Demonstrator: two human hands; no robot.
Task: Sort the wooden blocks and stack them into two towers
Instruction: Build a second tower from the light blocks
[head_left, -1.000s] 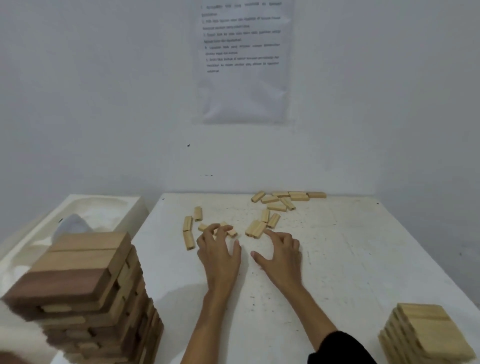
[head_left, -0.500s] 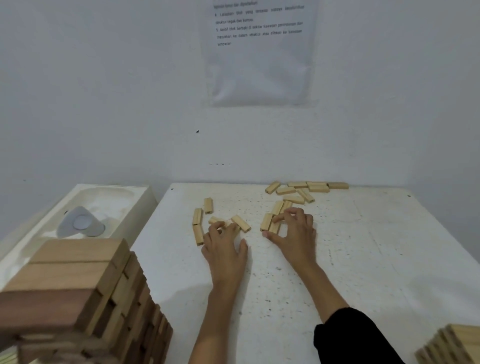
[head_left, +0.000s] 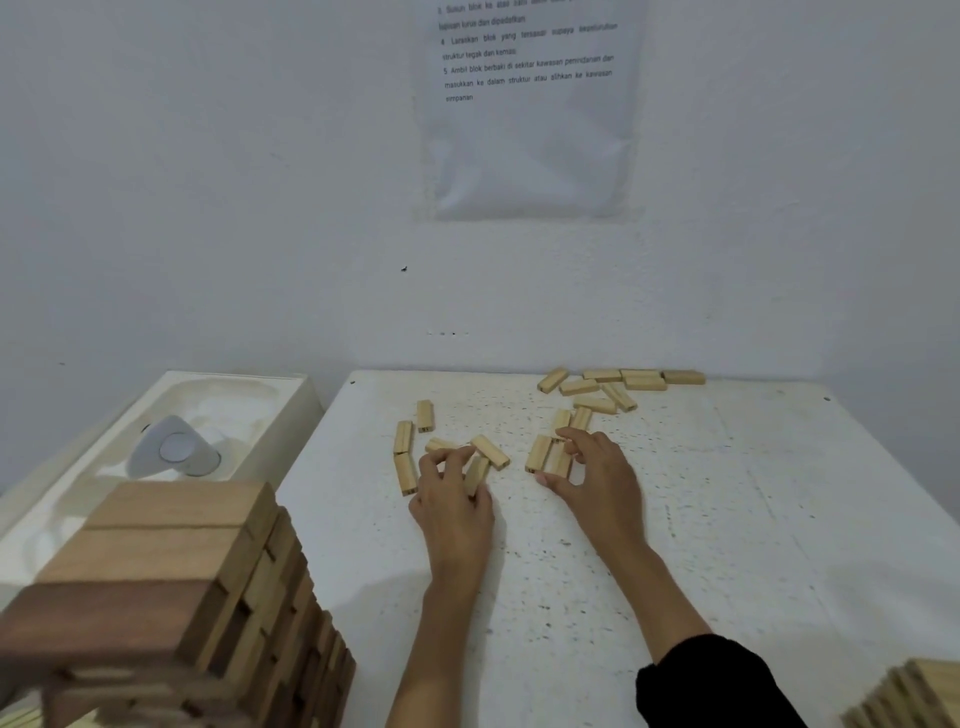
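Small pale wooden blocks lie scattered on the white table (head_left: 727, 519). My left hand (head_left: 454, 506) grips one small block (head_left: 476, 474) between thumb and fingers, beside another loose block (head_left: 491, 452). My right hand (head_left: 597, 478) pinches a pair of side-by-side blocks (head_left: 548, 457). Three more blocks (head_left: 408, 452) lie left of my left hand. A cluster of several blocks (head_left: 618, 384) sits at the table's far edge. A tall tower of larger, darker blocks (head_left: 171, 587) stands near left. A low stack of pale blocks (head_left: 914, 696) shows at the bottom right corner.
A white moulded tray (head_left: 218, 410) holding a grey rounded object (head_left: 174, 452) sits left of the table. A printed sheet (head_left: 530, 104) hangs on the white wall behind. My right arm wears a black sleeve (head_left: 711, 680).
Both hands reached forward to the loose blocks. The left hand closed on a small block; the right hand closed on the pair of blocks. The view tilted down and shifted closer.
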